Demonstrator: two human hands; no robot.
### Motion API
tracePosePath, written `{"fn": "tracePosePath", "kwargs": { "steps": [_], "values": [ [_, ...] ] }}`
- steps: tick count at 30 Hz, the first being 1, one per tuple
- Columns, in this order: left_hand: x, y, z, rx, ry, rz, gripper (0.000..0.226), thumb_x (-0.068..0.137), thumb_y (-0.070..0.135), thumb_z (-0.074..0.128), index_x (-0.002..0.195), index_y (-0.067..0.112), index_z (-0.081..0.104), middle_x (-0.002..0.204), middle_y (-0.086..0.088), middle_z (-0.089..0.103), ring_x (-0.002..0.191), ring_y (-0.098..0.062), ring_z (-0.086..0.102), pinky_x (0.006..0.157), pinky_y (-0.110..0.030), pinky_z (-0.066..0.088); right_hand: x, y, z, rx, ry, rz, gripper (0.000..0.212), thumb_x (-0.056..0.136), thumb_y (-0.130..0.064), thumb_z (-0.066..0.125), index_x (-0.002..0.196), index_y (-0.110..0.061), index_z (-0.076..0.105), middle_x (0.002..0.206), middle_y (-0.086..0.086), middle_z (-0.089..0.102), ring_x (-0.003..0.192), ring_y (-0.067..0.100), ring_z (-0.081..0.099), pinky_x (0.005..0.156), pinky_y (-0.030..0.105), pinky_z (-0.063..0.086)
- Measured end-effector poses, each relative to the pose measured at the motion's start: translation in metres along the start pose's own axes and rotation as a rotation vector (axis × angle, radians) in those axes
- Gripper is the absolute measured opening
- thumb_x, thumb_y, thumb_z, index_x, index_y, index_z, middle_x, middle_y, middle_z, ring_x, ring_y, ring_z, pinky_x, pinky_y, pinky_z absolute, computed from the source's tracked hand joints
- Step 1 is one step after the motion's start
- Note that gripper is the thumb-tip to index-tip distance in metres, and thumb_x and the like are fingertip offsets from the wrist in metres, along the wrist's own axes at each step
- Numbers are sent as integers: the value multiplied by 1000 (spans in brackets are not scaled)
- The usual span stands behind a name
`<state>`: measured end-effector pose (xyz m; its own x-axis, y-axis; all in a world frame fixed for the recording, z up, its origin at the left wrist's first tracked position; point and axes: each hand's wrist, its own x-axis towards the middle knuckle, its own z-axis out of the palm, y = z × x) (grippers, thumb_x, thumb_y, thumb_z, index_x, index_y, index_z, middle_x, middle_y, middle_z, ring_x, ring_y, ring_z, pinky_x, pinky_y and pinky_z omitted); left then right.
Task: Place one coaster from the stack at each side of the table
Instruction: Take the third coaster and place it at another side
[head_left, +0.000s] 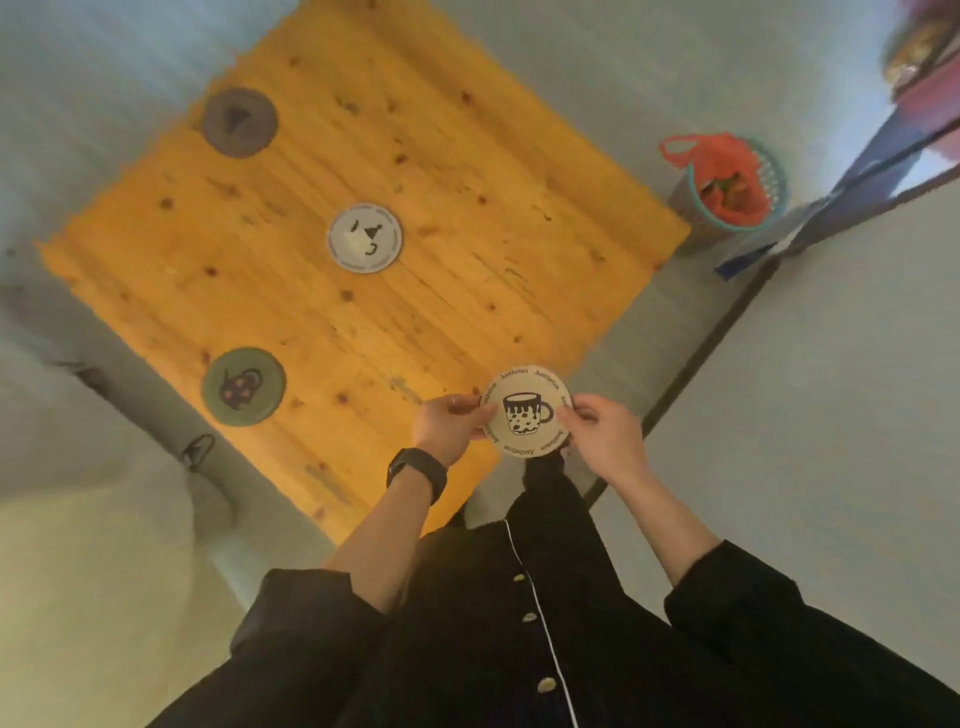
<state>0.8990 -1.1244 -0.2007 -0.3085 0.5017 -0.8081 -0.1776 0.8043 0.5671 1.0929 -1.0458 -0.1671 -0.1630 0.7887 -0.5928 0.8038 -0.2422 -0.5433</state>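
A beige round coaster (527, 411) with a black mug drawing is held flat between both hands, just over the near right edge of the wooden table (441, 171). My left hand (451, 427) pinches its left rim and my right hand (605, 435) its right rim. A pale grey coaster (364, 238) lies at the table's middle; whether more lie under it I cannot tell. A green coaster (243, 386) with a teapot drawing rests by the near left edge. A dark brown coaster (239, 122) sits at the far left corner.
A teal basket (769, 179) lined with an orange bag stands on the floor beyond the table's right corner. A dark strip (696, 374) crosses the floor on the right. A pale cushion (78, 571) lies at the lower left.
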Motion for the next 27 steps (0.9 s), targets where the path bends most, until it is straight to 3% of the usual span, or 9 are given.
{"fn": "tracePosePath", "kwargs": {
  "steps": [3,5,7,9,12,14,21,27],
  "values": [
    [11,9,6,-81,143,-72,33,80,36,78,102,13,71,93,-6,75,62,-15,73,45,-32,53,48,-21,-12,-108,-153,-103,19,97,-32,62,110,-22,73,94,-14,71,77,-9,60,62,9,46],
    [23,16,17,-160,235,-113,34,78,37,80,100,13,73,92,-5,76,61,-14,72,48,-28,54,81,-28,-20,-166,-249,-138,19,97,-31,63,110,-20,70,94,-13,67,75,-11,57,54,4,41],
    [29,22,32,-232,320,-167,31,78,36,80,97,14,73,90,-4,76,62,-13,72,54,-25,53,112,-35,-28,-221,-320,-166,22,95,-31,66,110,-16,68,100,-8,70,82,1,64,61,6,41],
    [33,30,50,-292,397,-210,25,81,32,77,98,14,72,88,-2,76,62,-11,72,58,-26,55,141,-41,-32,-285,-377,-204,26,93,-32,68,111,-14,66,104,-6,71,92,10,67,71,16,47],
    [38,35,71,-379,499,-260,21,86,28,72,102,15,70,86,1,75,69,-11,73,72,-31,60,173,-55,-31,-397,-452,-283,30,91,-34,69,114,-15,65,109,-3,71,95,14,66,82,28,52],
    [44,34,79,-443,561,-289,21,88,27,71,104,14,69,86,1,74,72,-12,73,71,-28,59,185,-61,-26,-435,-498,-330,30,93,-33,68,116,-13,63,112,1,71,97,16,66,86,34,54],
    [60,19,93,-507,648,-351,22,87,25,69,107,16,70,92,-1,73,85,-19,72,81,-34,58,208,-38,-6,-531,-526,-357,23,95,-32,65,112,-18,68,111,-1,72,98,17,67,83,32,54],
    [70,11,103,-425,707,-373,12,85,27,71,97,23,70,88,5,67,78,-14,61,65,-23,45,209,-18,-6,-547,-445,-332,25,93,-31,68,114,-17,67,103,-5,71,87,10,62,74,23,45]
  ]
}}
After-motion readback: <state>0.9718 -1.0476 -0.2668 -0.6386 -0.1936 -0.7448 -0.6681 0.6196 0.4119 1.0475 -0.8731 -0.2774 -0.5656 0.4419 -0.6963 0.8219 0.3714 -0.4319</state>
